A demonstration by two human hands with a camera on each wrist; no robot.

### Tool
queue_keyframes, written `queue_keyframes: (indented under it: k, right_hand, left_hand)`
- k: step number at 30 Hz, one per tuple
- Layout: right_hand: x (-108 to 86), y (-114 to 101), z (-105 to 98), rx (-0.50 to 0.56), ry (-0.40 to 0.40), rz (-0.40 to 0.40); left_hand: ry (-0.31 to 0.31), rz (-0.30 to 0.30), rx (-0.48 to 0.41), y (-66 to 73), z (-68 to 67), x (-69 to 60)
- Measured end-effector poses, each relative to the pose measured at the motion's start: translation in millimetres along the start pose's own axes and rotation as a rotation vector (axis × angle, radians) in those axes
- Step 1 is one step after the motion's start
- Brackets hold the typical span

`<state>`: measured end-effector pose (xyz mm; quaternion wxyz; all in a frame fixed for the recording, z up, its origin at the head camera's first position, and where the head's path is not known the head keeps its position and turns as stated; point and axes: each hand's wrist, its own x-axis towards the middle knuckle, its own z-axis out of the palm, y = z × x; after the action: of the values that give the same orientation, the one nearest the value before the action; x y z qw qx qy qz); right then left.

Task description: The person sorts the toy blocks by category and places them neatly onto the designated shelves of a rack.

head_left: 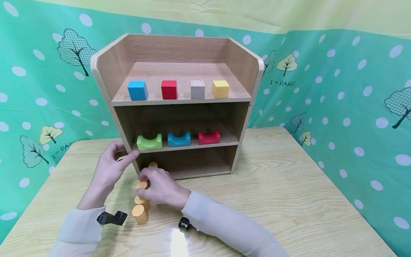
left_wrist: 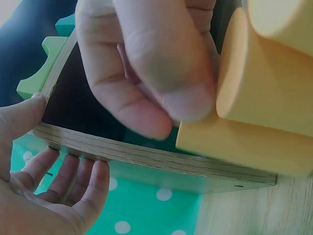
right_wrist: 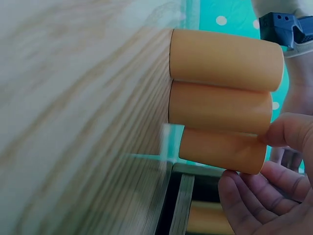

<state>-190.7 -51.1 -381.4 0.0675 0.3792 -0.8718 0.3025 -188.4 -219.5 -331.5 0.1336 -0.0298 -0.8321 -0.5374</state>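
Note:
My left hand [head_left: 110, 166] grips the left side panel of a small wooden shelf unit [head_left: 189, 102], thumb at its front edge and fingertips against its outer face in the left wrist view. My right hand [head_left: 162, 186] pinches the top of an orange cylinder block [right_wrist: 222, 149] between thumb and fingers, just in front of the shelf's lower left corner. This block hangs slightly tilted, its lower end above the table in the right wrist view. Beside it stand two upright cylinder blocks, a middle one [right_wrist: 220, 106] and a front one [head_left: 140, 214]. Another cylinder [head_left: 153, 164] stands inside the bottom compartment.
Along the top shelf sit a blue cube [head_left: 137, 90], a red cube [head_left: 169, 89], a whitish cube [head_left: 197, 89] and a yellow cube [head_left: 220, 89]. Green [head_left: 149, 142], blue [head_left: 179, 139] and red [head_left: 209, 137] arch blocks lie on the middle shelf. A patterned curtain [head_left: 340, 89] hangs behind the table [head_left: 289, 200].

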Motion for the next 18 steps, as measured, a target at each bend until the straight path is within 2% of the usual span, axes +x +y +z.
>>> queue_keyframes:
  k: [5,12,18]
  right_hand:
    - [-5.8,5,-5,-0.006,0.007,-0.014]
    - [-11.6,8,-8,-0.035,-0.029,0.007]
    - [-12.4,9,-8,-0.011,-0.049,0.019]
  left_hand:
    - [-0.003,-0.010,-0.005,0.7,-0.1,0.3]
    - [-0.003,-0.010,-0.009,1.0,0.0,-0.9]
    - [-0.007,-0.014,-0.007,1.3,0.4,-1.1]
